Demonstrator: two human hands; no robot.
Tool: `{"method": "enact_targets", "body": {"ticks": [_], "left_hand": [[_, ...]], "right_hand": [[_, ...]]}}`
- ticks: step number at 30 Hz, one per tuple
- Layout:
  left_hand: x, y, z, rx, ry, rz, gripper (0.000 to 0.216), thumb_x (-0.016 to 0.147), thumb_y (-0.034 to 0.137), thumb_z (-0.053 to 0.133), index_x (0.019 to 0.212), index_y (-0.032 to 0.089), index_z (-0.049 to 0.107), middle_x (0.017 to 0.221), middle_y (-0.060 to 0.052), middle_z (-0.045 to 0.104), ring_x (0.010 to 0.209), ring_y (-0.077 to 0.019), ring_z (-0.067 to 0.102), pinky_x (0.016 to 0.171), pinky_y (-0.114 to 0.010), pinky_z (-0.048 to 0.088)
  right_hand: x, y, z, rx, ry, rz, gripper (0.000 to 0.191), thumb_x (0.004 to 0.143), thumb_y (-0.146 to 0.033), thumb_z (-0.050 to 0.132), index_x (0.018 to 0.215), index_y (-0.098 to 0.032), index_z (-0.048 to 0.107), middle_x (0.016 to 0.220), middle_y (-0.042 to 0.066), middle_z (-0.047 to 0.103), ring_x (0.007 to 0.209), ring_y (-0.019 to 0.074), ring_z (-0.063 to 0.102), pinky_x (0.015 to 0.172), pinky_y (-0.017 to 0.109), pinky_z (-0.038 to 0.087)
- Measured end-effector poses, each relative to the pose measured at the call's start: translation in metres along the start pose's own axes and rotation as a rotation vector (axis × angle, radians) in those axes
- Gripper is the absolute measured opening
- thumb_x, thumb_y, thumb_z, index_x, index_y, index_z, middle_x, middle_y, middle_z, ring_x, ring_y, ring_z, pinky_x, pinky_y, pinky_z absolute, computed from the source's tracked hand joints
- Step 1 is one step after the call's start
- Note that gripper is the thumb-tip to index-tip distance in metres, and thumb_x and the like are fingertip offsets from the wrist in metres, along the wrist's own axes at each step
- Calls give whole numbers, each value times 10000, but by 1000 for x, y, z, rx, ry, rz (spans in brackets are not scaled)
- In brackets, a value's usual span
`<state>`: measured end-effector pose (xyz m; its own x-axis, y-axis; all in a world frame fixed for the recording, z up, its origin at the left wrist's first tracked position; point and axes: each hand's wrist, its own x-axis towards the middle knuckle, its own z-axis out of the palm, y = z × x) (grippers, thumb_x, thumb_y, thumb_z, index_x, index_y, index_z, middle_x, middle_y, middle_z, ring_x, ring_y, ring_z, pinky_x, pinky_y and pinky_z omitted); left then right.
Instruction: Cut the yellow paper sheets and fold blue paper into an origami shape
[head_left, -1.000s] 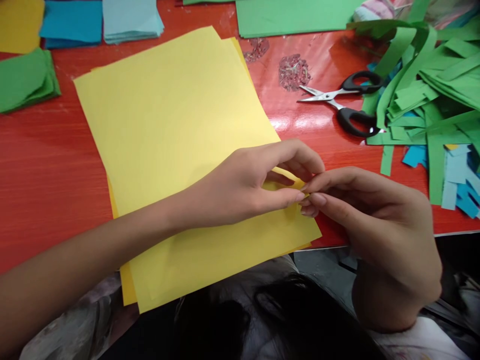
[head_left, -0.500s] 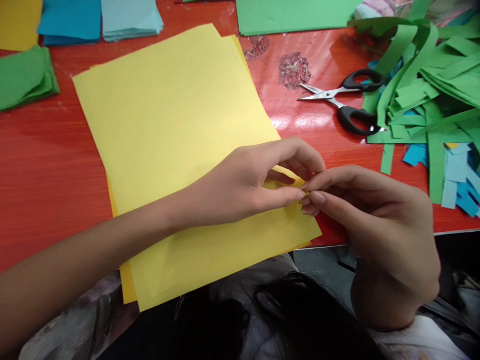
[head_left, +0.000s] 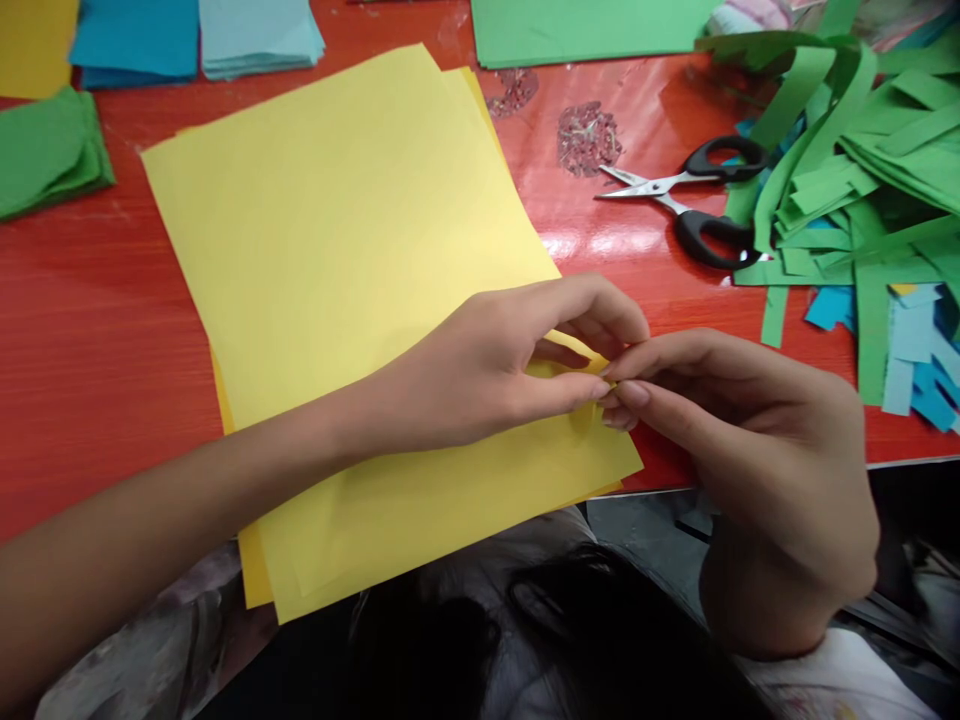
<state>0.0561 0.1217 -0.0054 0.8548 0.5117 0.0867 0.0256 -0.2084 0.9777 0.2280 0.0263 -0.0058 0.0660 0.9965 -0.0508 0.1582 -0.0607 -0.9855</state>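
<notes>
Your left hand (head_left: 487,370) lies across the stack of yellow sheets (head_left: 337,260), its fingers (head_left: 592,310) curled in and pinched on the right edge of the top sheet, where a small lifted bit of yellow paper shows between thumb and forefinger. Your right hand (head_left: 750,440) comes in from the right at the same spot, its fingers drawn narrow, the tips meeting those of the left hand and nipping that same edge of the paper. The yellow sheets lie slantwise in the middle of the red tabletop (head_left: 97,330), the near corners hanging over its front edge toward you, with a darker yellow sheet peeping out beneath at the lower left. Well apart to the right of the stack, a pair of black-handled scissors (head_left: 690,200) lies with its blades spread and pointing left. Just beside the handles is a heap of green paper strips (head_left: 847,170), with blue scraps (head_left: 915,350) mixed in at its near end. At the far edge a green sheet (head_left: 585,30) lies flat. At the far left sit a pile of dark blue squares (head_left: 135,40), a pile of pale blue squares (head_left: 259,35) touching it, and a stack of green pieces (head_left: 45,150) nearer to you.
</notes>
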Motion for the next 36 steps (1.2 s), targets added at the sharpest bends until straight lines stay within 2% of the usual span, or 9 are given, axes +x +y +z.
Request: {"method": "enact_targets", "body": {"ticks": [12,21,28,36], "left_hand": [[1,-1,0,-8,-4,2,166,869,213,557,1027,223,608,1070,-11,652,1048,-182,623,936,-338,557],[0,-1,1,-22,2,8,190,854,146,553,1028,205,603,1062,-9,645,1045,-168,621,939,-306,549],[0,-1,0,-8,4,1,175,863,194,555,1025,232,609,1066,2,653,1052,-179,622,942,-335,557],[0,-1,1,-9,8,-10,173,864,202,560,1026,238,610,1063,8,653,1049,-174,624,934,-323,558]], "right_hand": [[-1,-1,2,11,13,7,166,821,-154,657,894,-294,710,746,-74,673,693,38,645,635,68,528],[-1,-1,2,32,12,21,163,823,-149,654,883,-289,712,737,-80,665,685,22,637,636,45,520],[-1,0,2,8,16,7,165,815,-145,660,876,-289,714,739,-73,674,675,40,646,625,74,535],[0,-1,2,33,5,21,149,819,-148,659,870,-280,708,739,-91,670,677,9,635,626,28,512]]}}
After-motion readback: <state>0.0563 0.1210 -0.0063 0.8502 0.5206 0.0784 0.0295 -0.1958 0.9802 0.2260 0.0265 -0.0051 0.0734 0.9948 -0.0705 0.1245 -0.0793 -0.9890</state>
